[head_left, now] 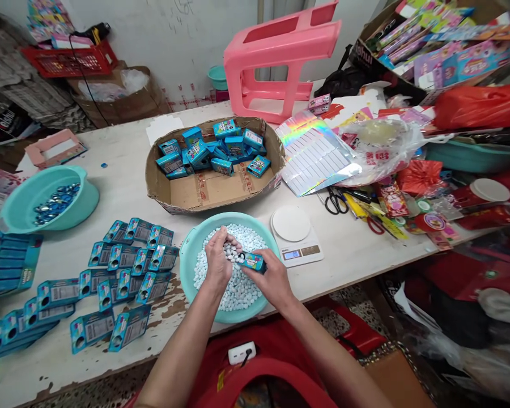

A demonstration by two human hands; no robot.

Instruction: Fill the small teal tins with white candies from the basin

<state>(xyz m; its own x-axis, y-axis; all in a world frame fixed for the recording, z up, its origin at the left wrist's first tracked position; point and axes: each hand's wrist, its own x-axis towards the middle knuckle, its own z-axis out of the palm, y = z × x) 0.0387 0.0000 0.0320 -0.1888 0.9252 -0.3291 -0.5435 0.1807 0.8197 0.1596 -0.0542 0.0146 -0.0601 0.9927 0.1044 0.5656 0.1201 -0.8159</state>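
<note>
A turquoise basin (187,277) filled with small white candies (240,292) stands near the table's front edge. Over it, my left hand (219,258) is curled around some of the white candies. My right hand (274,277) grips a small blue box (254,261), whose opening faces the candies in my left hand. Several blue boxes with round holes (127,258) stand on the table to the left. Behind the basin, a cardboard tray (216,195) holds several more blue boxes (236,146). To the right of the basin sits a white scale (301,252) with a round plate.
Another turquoise basin (79,207) with shiny blue pieces stands at the left. A pink stool (280,51) lies at the back. Scissors (336,201), silvery sheets (312,153), plastic bags and packages crowd the right side. A power strip (241,353) lies below the table edge.
</note>
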